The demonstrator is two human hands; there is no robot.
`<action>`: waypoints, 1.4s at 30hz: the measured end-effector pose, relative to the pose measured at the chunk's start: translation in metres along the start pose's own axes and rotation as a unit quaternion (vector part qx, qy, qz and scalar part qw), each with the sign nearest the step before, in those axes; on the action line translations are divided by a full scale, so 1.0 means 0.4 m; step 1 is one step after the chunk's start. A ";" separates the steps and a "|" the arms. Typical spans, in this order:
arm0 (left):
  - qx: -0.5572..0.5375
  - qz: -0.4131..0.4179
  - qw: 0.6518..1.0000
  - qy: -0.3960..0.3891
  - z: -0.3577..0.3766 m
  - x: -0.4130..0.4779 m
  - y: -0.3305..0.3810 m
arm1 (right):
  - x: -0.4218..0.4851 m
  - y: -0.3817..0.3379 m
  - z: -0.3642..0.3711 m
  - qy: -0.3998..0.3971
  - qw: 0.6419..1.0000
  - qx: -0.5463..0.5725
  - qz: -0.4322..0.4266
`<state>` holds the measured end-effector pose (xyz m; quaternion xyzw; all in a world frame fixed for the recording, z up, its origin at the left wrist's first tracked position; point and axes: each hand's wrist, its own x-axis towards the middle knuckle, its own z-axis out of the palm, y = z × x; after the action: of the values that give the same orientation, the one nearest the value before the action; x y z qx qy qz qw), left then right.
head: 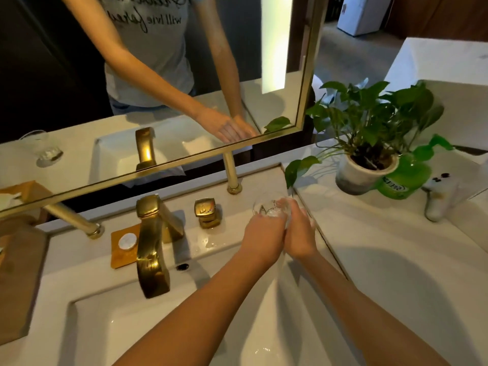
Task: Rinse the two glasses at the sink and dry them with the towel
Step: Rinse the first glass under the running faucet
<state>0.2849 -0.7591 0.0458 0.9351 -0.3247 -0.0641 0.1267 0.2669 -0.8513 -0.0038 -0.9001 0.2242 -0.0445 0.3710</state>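
While you cup the glass [272,210] between both palms, your left hand [260,233] wraps its near-left side and your right hand [299,231] curls round its right side, so each hand is grasping it and neither is free. You hold it at the far right corner of the sink deck, right of the gold tap handle [207,212] and well apart from the faucet [151,247]. I judge that to be a set-down or pick-up spot rather than a rinsing position, and no stream shows at the spout. Whether the base touches the deck or hangs just above it, I cannot tell. The two-handed hold makes sense: wet clear glass is slippery, and the hard sink basin [158,326] lies just below. A second glass [43,150] shows only as a reflection at the far left of the mirror [307,75], and I cannot pick out a towel for certain. Drops glisten on the pale deck near the handle. To the right runs a white stone counter [396,273] carrying a potted plant [369,128] and a green bottle [404,178]. To the left sit an orange card [122,257] and a wooden tray [18,273]. The light is dim and warm.
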 end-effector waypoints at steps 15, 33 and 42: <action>0.035 0.107 0.992 0.065 0.033 0.201 0.005 | 0.174 0.066 -0.025 0.049 0.994 -0.094 0.033; -0.065 -0.063 0.996 0.023 0.047 -0.135 -0.081 | -0.057 0.045 -0.054 0.023 0.999 0.000 0.041; 0.014 -0.138 0.989 -0.043 0.080 -0.443 -0.146 | -0.321 0.005 0.024 -0.121 0.976 -0.130 -0.124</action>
<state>0.1745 -0.6107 0.0054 0.9691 -0.1985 -0.1165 0.0893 0.1537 -0.7903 -0.0009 -0.9602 0.0684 0.0488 0.2665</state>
